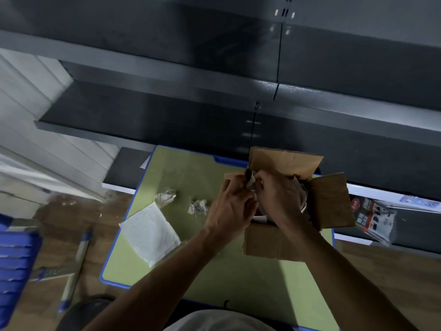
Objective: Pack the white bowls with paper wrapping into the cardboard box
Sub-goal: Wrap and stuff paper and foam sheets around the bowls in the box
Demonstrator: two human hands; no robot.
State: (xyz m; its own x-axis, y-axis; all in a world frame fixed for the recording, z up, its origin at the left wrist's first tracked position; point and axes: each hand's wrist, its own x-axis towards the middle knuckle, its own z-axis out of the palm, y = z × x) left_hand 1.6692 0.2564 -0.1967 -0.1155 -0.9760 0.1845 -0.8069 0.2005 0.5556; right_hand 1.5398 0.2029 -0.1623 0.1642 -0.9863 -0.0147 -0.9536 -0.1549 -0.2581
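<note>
Both hands meet over the cardboard box's (269, 243) near-left corner. The left hand (229, 207) curls its fingers round a crumpled wad of paper wrapping (251, 185), and the right hand (279, 195) pinches the same wad from the other side. The wad is held just above the box's open top, whose flaps stand out. A pale edge (259, 219) shows inside the box under the wrists; I cannot tell whether it is a white bowl. Left of the box, two paper balls (198, 206) lie on the green table (214, 278), with a white sheet (150, 232) further left. Right of the box lies a printed packet (377, 218)
</note>
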